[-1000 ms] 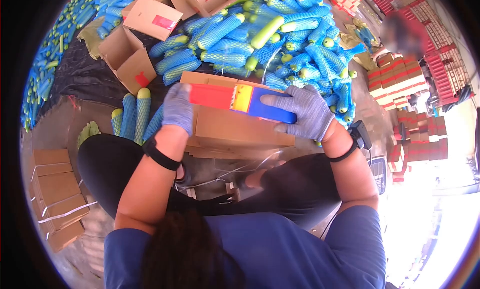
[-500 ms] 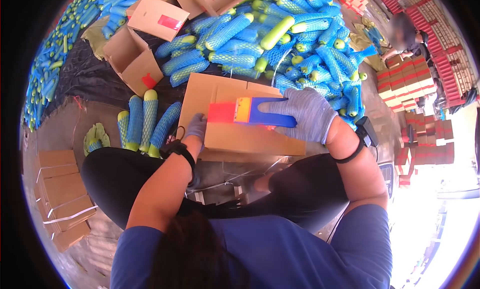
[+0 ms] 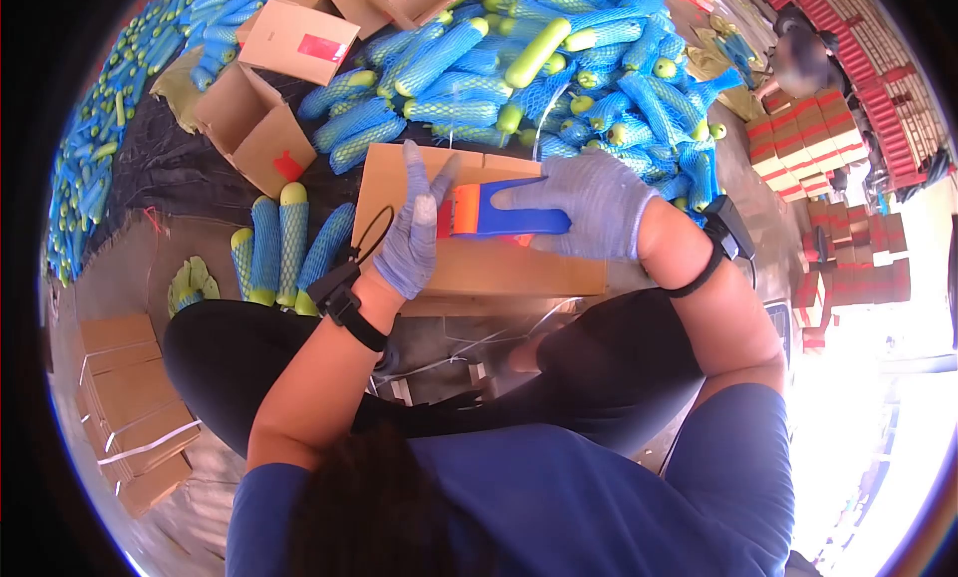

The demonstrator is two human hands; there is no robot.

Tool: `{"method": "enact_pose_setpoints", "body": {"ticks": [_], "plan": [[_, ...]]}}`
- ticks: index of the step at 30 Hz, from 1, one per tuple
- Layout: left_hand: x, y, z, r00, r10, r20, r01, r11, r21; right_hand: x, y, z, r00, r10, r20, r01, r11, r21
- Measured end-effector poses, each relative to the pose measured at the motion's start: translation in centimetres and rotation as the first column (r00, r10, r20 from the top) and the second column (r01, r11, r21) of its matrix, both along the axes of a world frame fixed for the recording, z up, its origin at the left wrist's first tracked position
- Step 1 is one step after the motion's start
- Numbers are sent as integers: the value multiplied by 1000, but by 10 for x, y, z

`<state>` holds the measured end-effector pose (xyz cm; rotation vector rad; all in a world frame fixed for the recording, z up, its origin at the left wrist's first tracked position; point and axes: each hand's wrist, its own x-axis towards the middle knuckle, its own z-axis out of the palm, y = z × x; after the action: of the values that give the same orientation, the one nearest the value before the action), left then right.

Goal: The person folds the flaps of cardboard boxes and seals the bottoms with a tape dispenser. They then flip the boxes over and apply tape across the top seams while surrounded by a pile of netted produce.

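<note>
My right hand (image 3: pixel 594 203), in a grey glove, grips a blue-and-orange tape dispenser (image 3: pixel 519 221) lying low over the closed cardboard box (image 3: pixel 499 268) in front of me. Red tape (image 3: pixel 446 214) shows at the dispenser's left end. Beside that end is my gloved left hand (image 3: pixel 412 240), its fingers stretched upward and apart, overlapping the left part of the box. Part of the tape is hidden behind this hand.
Several netted green gourds (image 3: pixel 292 243) stand left of the box, and a large heap of them (image 3: pixel 459 68) lies beyond. An open carton (image 3: pixel 254 128) sits at the upper left. Strapped flat cartons (image 3: pixel 135 387) lie at left. Another person (image 3: pixel 798 63) is near stacked boxes (image 3: pixel 808 138).
My left hand has risen from the box's left edge, fingers now extended beside the dispenser. My right hand and the dispenser have shifted slightly left. Less red tape shows.
</note>
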<state>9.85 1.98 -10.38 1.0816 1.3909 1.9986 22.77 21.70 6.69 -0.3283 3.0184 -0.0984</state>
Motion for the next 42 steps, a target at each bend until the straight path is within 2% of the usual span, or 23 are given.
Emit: {"method": "enact_pose_setpoints", "body": {"ticks": [3,5,7,9,10,11,13,16,19,23,25,27,28,31,33,34,36,37,38,39,40,41,42], "plan": [[16,0,-1,993,-91,-73,71,969,-237,9,4,0,997,76,23,-76,997,5],[12,1,6,962,-89,-257,-2,942,-336,13,10,4,993,53,107,-50,998,-31],[18,1,14,958,-54,-280,-33,954,-296,34,21,20,990,-2,139,-3,999,37],[16,-3,21,754,-213,-621,-277,754,-595,60,48,34,934,-138,328,111,989,101],[16,1,12,660,-198,-725,-274,835,-478,77,65,37,930,-155,333,106,981,161],[19,4,13,665,-199,-720,-263,839,-476,96,82,37,926,-171,338,98,970,221],[29,6,21,345,-368,-863,-506,702,-501,128,110,44,842,-302,447,115,910,398],[36,7,23,346,-337,-875,-509,717,-477,160,155,23,755,-391,526,161,889,429],[38,8,23,345,-331,-878,-506,722,-471,142,153,-7,762,-405,505,181,882,435],[41,10,34,334,-398,-855,-510,687,-519,66,126,-69,740,-230,632,147,972,182],[41,14,35,331,-416,-847,-516,672,-531,27,119,-129,687,-335,645,140,932,335],[40,18,32,280,-419,-864,-498,706,-503,21,120,-160,643,-366,673,175,925,336],[41,22,33,273,-418,-866,-501,707,-499,21,118,-167,639,-373,673,207,926,317],[48,28,31,251,-501,-828,-334,758,-560,30,121,-181,635,-393,665,274,919,282],[45,34,25,161,-492,-856,-241,821,-517,34,123,-184,637,-411,653,305,911,276],[43,33,28,165,-488,-857,-250,820,-515,35,125,-182,639,-411,650,312,911,270],[41,23,34,284,-432,-856,-439,735,-517,32,135,-180,654,-363,663,272,932,240],[37,14,39,287,-434,-854,-450,726,-521,31,146,-181,670,-252,698,157,967,199],[34,6,46,403,-375,-835,-639,538,-550,41,153,-163,751,-430,501,364,903,228],[32,0,49,499,-280,-820,-765,302,-568,52,162,-136,755,-593,279,557,805,204],[25,-7,48,563,-191,-804,-785,182,-592,57,177,-115,672,-687,279,706,707,40],[15,-13,47,564,-180,-806,-789,173,-590,57,189,-98,574,-762,299,815,565,-125],[4,-20,43,692,-24,-721,-687,285,-669,63,191,-86,500,-762,411,809,241,-537]]}}
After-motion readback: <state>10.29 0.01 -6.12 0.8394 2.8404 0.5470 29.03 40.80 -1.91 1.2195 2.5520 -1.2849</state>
